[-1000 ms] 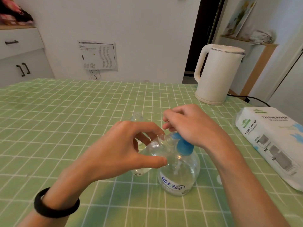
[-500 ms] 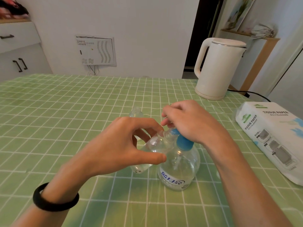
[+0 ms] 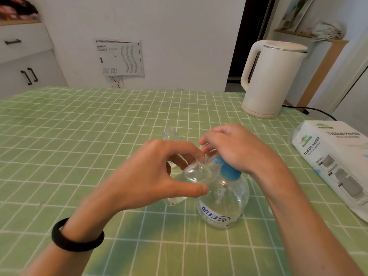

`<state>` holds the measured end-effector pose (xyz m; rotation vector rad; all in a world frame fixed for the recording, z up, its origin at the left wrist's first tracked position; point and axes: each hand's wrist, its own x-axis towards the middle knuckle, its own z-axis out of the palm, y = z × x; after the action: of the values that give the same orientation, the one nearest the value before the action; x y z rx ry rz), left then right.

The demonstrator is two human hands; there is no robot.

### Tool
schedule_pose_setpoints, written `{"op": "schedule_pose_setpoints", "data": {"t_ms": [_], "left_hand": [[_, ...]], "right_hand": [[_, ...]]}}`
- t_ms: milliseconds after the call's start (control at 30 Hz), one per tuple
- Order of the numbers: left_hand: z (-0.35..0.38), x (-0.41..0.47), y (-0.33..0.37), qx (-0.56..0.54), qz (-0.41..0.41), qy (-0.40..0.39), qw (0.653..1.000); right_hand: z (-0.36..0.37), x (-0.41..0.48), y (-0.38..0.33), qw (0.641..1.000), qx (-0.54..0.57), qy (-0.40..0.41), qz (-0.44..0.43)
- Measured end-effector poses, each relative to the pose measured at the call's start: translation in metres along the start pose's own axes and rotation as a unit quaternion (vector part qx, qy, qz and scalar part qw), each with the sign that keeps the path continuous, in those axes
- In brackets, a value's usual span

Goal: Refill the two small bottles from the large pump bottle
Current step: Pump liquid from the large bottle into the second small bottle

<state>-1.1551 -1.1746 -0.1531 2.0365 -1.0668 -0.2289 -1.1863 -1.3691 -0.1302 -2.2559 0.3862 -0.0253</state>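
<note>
on checked green cloth point(image 3: 79, 136), clear small bottle point(image 3: 196, 173) gripped tilted, round pump bottle point(image 3: 223, 204)

1. The person is showing two bare forearms, with no sleeves reaching into the frame.
2. The left hand point(image 3: 151, 174) is wearing no rings or gloves.
3. The left wrist is wearing a thick black band point(image 3: 77, 236), looking like a soft, matte hair tie with no markings.
4. The right hand point(image 3: 239, 148) and its wrist are wearing nothing at all.
</note>
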Motion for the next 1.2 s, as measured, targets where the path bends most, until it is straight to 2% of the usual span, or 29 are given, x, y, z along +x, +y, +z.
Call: {"op": "schedule_pose_setpoints", "data": {"t_ms": [200, 567, 900, 1200], "left_hand": [[-0.0005, -0.0004, 0.0005, -0.016, 0.001, 0.009, 1.0], [0.0005, 0.0004, -0.0003, 0.005, -0.005, -0.002, 1.0], [0.0015, 0.0, 0.0005, -0.008, 0.003, 0.009, 1.0], [0.0027, 0.0012, 0.0009, 0.017, -0.004, 0.003, 1.0]], "right_hand": [[-0.0011, -0.0018, -0.0016, 0.998, -0.015, 0.044, -0.029], [0.0014, 0.0032, 0.002, 1.0, 0.003, -0.007, -0.004], [-0.0008, -0.0021, 0.0023, 0.998, 0.013, 0.047, -0.029], [0.0011, 0.001, 0.003, 1.0, 0.0, -0.004, -0.01]]}}
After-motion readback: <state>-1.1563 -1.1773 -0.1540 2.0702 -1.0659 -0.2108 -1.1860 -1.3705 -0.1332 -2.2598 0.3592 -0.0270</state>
